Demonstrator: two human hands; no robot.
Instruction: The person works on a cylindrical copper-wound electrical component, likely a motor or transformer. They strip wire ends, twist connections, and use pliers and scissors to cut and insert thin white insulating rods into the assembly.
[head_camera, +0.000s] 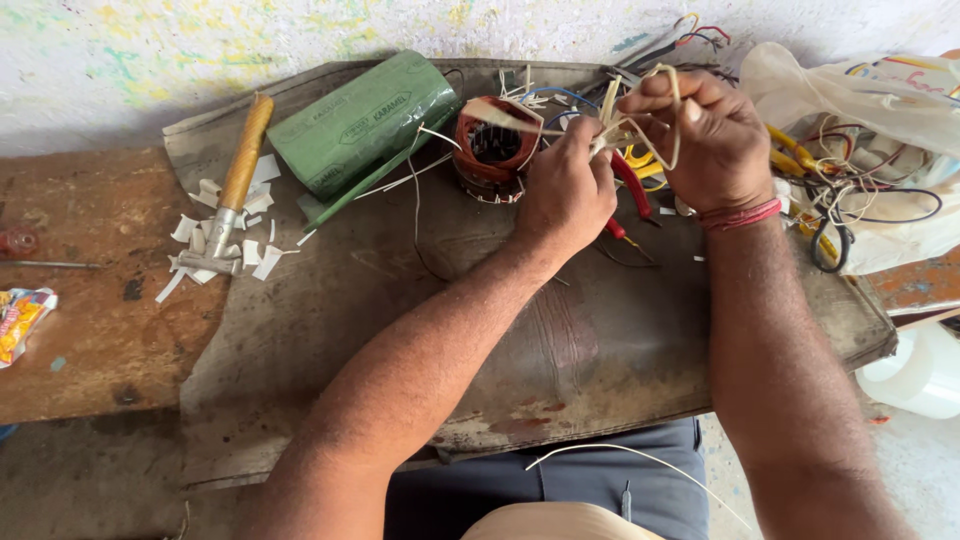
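My left hand (565, 190) pinches thin cream-coloured strands beside a small motor stator (495, 148) with copper windings, which stands on a worn dark mat (420, 300). My right hand (700, 135) is raised just to the right of it, fingers closed around a loop of the same cream strands (640, 115). Both hands meet above the mat's far middle. A red thread band circles my right wrist. Red-handled pliers (632, 190) lie partly hidden under my hands.
A green roll of sheet material (365, 120) lies at the far left of the mat. A wooden-handled hammer (235, 180) rests among white paper scraps. A white plastic bag (880, 150) with tangled wires sits at right. A snack wrapper (22, 320) lies at far left.
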